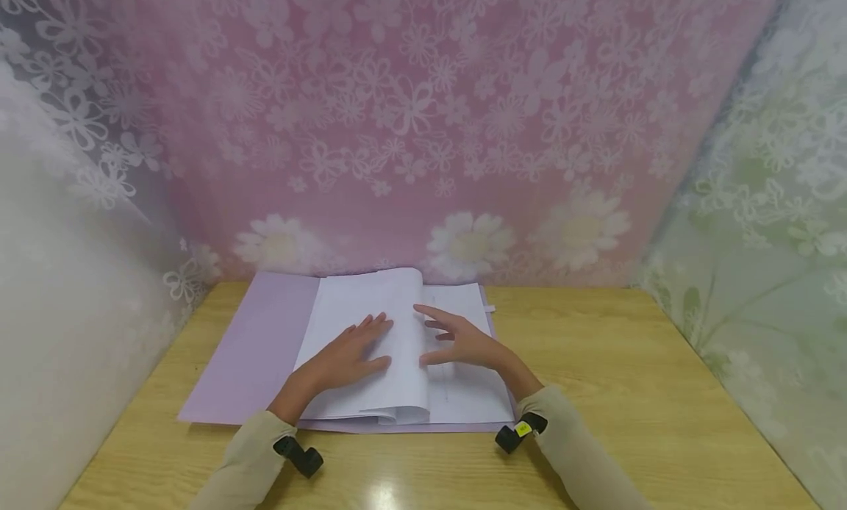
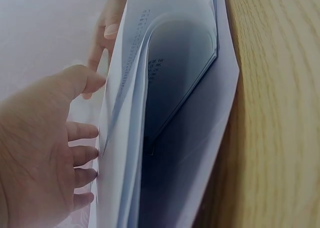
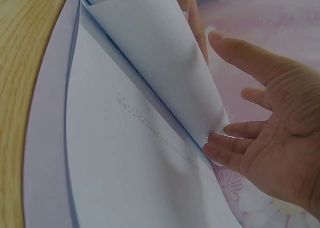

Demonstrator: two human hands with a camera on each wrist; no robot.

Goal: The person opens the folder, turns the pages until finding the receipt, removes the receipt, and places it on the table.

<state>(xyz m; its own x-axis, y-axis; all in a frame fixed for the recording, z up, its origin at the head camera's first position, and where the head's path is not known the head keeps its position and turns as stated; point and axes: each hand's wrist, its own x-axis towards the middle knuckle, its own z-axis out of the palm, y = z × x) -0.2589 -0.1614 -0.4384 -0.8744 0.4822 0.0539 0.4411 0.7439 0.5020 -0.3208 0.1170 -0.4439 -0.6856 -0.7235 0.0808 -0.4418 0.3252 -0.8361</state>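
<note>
A light purple folder [image 1: 254, 348] lies spread on the table, with white printed sheets [image 1: 360, 297] inside. Several sheets are folded over to the left and bulge in a rounded bend [image 1: 412, 378]. My left hand [image 1: 347, 356] rests on these turned sheets with its fingers extended; in the left wrist view its fingertips touch the paper. At the bend is my right hand [image 1: 466, 341], its fingers spread and loosely bent, fingertips against the curved paper. Under it, the right-hand page [image 3: 130, 153] shows faint lines of print. Neither hand pinches a sheet.
The wooden table [image 1: 595, 363] extends to the right of the folder and in front of it. A pink flowered backdrop [image 1: 430, 128] stands behind, with flowered panels at both sides. A small white tab [image 1: 490, 309] sticks out at the folder's right edge.
</note>
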